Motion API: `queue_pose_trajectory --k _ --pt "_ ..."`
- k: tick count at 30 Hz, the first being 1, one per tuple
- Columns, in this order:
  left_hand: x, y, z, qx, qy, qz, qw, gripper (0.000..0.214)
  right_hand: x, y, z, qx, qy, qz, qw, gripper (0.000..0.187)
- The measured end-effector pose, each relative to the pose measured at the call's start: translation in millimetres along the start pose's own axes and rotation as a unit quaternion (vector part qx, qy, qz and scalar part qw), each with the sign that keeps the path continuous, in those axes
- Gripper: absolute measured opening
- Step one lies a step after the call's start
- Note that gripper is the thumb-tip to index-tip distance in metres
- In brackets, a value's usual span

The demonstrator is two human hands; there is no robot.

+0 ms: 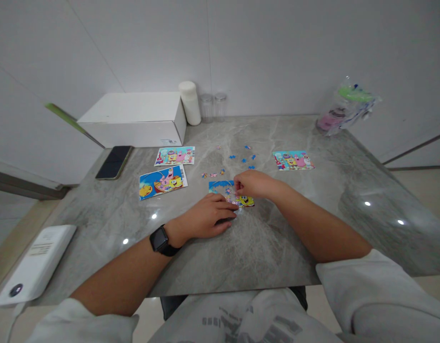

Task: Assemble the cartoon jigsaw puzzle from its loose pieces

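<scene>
A partly assembled cartoon jigsaw puzzle [222, 184] lies on the grey table near the middle. My left hand [213, 215] rests flat by its lower left part, fingers stretched out, fingertips touching the lower edge. Over the puzzle's right side, my right hand [254, 184] is closed in a pinch with the fingertips down at the surface. Whatever is between those fingers is hidden. Loose puzzle pieces [213, 175] lie in a short row just beyond the puzzle. Several blue pieces [244, 161] are scattered farther back.
Left of the puzzle are two picture cards, a blue one [163, 183] and a turquoise one [175, 156]; another card [294, 160] lies right. Also around: phone [115, 162], white box [134, 112], white bottle [190, 103], clear jars [220, 107], bagged cup [343, 109], white device [37, 262].
</scene>
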State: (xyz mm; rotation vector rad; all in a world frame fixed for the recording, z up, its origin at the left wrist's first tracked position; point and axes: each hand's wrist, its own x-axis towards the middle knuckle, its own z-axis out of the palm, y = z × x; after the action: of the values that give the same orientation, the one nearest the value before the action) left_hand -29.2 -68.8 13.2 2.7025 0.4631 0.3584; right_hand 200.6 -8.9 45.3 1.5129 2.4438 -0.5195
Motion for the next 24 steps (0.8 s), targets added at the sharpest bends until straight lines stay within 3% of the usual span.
queue_pose_trajectory --k 9,13,16,20,24 --pt "-1.2 -2.6 2.4 -0.002 0.010 0.009 1.000 0.029 -1.9 1.8 -2.7 0.012 -0.004 -0.004 1.000 0.015" --pt "-1.6 -3.8 2.7 -0.008 0.045 0.018 0.999 0.027 -3.0 2.6 -6.0 0.030 -0.009 -0.011 0.999 0.012" --pt "-2.7 -5.8 -2.7 -0.015 0.092 -0.002 0.996 0.025 -2.5 7.3 -10.2 0.067 0.029 -0.013 0.997 0.009" --pt "-7.3 -19.2 -11.7 -0.025 0.202 -0.105 0.973 0.019 -1.8 10.5 -16.2 0.107 0.124 0.002 0.986 0.008" --pt "-12.7 -44.6 -15.6 -0.066 0.331 -0.267 0.903 0.018 1.5 5.7 -15.9 0.137 0.196 0.000 0.971 0.012"
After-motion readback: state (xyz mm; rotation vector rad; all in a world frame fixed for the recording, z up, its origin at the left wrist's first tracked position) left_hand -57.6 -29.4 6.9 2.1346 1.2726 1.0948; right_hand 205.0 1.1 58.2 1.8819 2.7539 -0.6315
